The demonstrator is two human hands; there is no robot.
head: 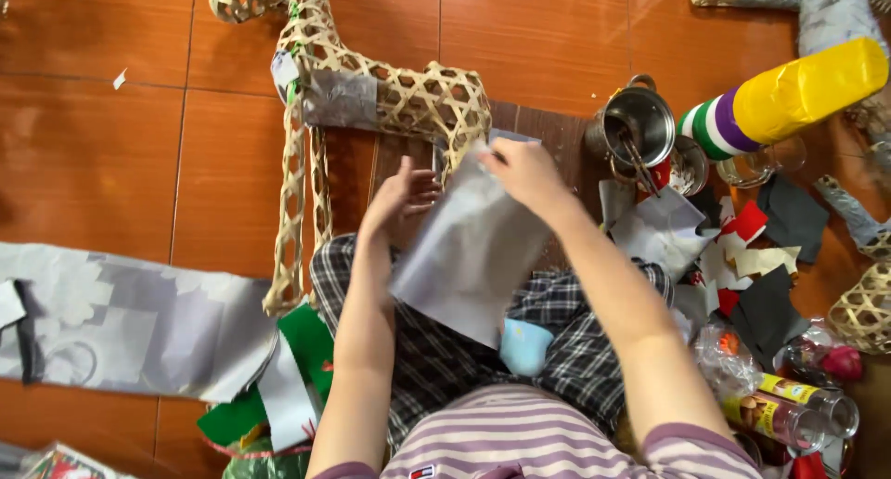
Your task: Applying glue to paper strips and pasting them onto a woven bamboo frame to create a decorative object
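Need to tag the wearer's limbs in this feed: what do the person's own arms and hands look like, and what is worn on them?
Both forearms are bare, with no gloves, rings or watch visible on the left hand or right hand. Short purple-and-white striped sleeves with darker purple cuffs end near the elbows, part of a matching striped top.

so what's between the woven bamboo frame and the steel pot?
Head view: the right hand pinching the top edge of the grey sheet, then bare dark board up to the steel pot; woven bamboo frame left.
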